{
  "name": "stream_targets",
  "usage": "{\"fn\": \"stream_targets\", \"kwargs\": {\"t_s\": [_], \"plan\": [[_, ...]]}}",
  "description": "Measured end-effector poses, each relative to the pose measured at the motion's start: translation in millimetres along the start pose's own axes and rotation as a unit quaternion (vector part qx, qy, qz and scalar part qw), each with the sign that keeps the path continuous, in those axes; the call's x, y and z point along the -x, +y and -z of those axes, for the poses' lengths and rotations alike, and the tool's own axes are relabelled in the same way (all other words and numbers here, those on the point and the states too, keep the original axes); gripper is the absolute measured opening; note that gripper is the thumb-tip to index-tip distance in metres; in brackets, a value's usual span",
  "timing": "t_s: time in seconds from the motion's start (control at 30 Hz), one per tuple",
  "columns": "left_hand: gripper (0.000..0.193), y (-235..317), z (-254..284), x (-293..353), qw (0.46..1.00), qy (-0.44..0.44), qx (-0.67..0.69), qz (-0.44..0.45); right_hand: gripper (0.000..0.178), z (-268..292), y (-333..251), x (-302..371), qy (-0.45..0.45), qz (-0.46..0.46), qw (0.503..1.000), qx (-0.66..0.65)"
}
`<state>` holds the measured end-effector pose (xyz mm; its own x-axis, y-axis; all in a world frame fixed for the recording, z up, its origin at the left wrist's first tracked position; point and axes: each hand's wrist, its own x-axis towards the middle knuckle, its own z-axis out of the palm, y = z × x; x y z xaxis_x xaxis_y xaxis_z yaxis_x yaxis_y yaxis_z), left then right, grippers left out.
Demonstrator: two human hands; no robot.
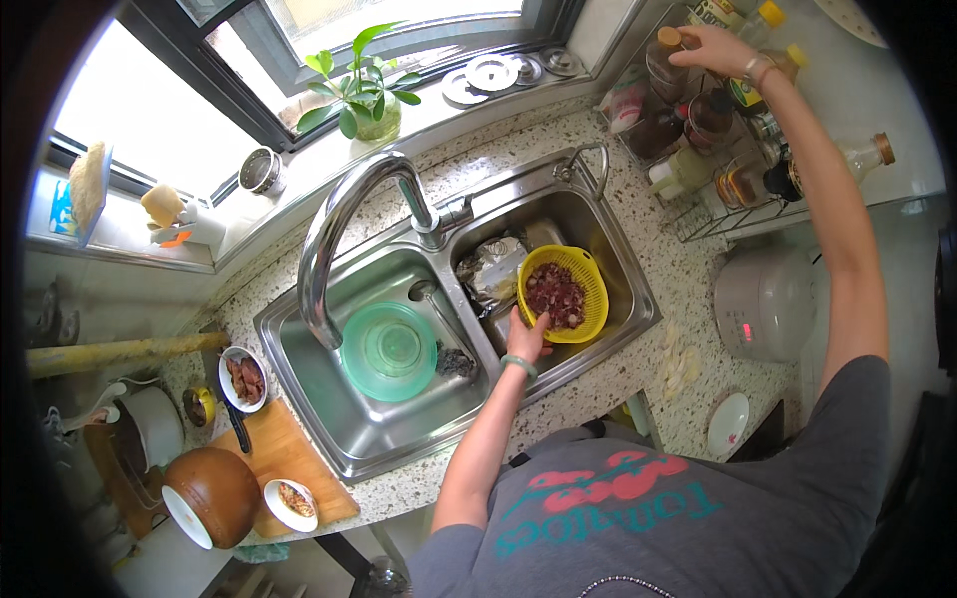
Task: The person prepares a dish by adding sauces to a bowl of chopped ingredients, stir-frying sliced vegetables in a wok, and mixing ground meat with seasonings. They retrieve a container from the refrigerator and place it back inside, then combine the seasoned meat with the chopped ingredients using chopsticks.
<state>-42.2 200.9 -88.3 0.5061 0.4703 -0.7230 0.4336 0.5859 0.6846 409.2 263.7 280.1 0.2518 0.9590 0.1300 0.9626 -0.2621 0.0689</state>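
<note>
A yellow colander [599, 289] with dark red chopped pieces [554, 295] in it sits in the right sink basin. My left hand [528, 337] is closed on its near left rim, thumb toward the inside. At the upper right, my right hand [714, 50] reaches to the wire rack and has its fingers round the neck of a brown-capped bottle [666, 66]. That bottle stands among several other bottles, including a dark one [709, 115] just in front of it. Crumpled foil or plastic [492, 267] lies beside the colander in the same basin.
The left basin holds a green bowl [371, 384] and a dark scrubber [456, 363] under the tall faucet [321, 239]. Left of the sink are a cutting board [329, 488], a knife [238, 429] and a brown pot [224, 493]. A rice cooker [763, 299] stands at the right.
</note>
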Motion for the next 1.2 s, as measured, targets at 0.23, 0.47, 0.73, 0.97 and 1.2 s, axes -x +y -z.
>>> {"fn": "stream_targets", "kwargs": {"t_s": [0.23,0.47,0.73,0.97,1.2], "plan": [[0.043,-24.4,16.0,-3.9,0.995,0.043,0.075,-0.042,0.036,49.2,-231.8,158.1,-0.177,0.018,0.814,-0.553],[0.045,19.6,79.1,115.8,0.950,0.095,0.084,-0.286,0.057,-125.5,-277.8,279.0,-0.133,-0.395,0.509,-0.753],[0.048,-4.9,157.2,148.4,0.971,0.035,0.084,-0.219,0.042,-168.4,-372.6,279.1,-0.222,-0.349,0.539,-0.734],[0.066,-125.1,290.5,44.1,0.908,0.392,0.048,-0.140,0.036,-168.2,-412.7,283.8,-0.169,-0.412,0.454,-0.772],[0.041,-142.5,332.9,5.5,0.919,0.146,0.323,0.170,0.037,-155.2,-439.6,305.4,-0.136,-0.456,0.422,-0.771]]}}
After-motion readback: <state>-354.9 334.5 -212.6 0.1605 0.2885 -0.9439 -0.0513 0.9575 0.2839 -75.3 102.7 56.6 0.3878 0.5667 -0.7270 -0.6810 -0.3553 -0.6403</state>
